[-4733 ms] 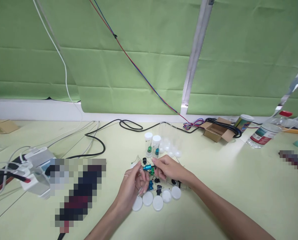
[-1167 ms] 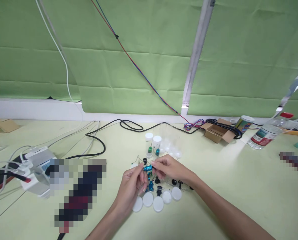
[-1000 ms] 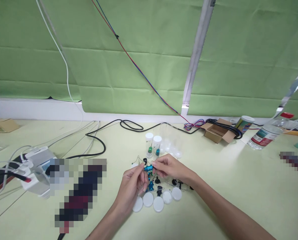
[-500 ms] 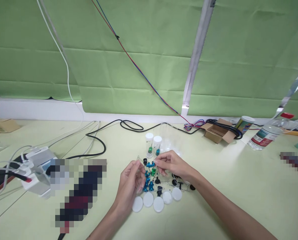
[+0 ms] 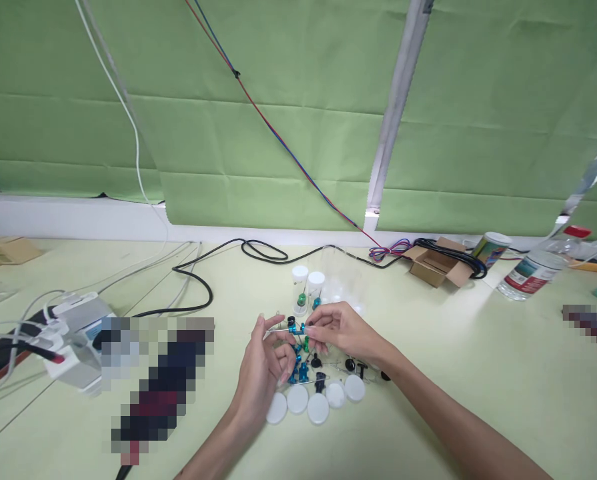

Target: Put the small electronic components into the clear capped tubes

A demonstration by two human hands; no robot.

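My right hand (image 5: 335, 330) is closed, its thumb and fingers pinching a small shiny blue metal piece with a thin rod (image 5: 298, 329). The rod points left, into the gap between the thumb and forefinger of my left hand (image 5: 268, 357). Those fingers are apart, the others loosely curled; whether they touch the rod's tip I cannot tell. Beneath my hands lie more blue pieces (image 5: 303, 372), a green piece (image 5: 307, 343) and several black ones (image 5: 320, 381) with thin wires, partly hidden.
White round caps (image 5: 318, 409) lie in front of the pieces. Behind stand capped clear vials (image 5: 299, 291) holding a green and a blue piece. A power strip with plugs (image 5: 75, 340) is at left; an opened cardboard box (image 5: 435, 267) and a water bottle (image 5: 531, 270) are at right.
My left thumb and forefinger have gone from pressed together to spread apart. The blue piece has shifted slightly left with my right hand, and its rod now shows.
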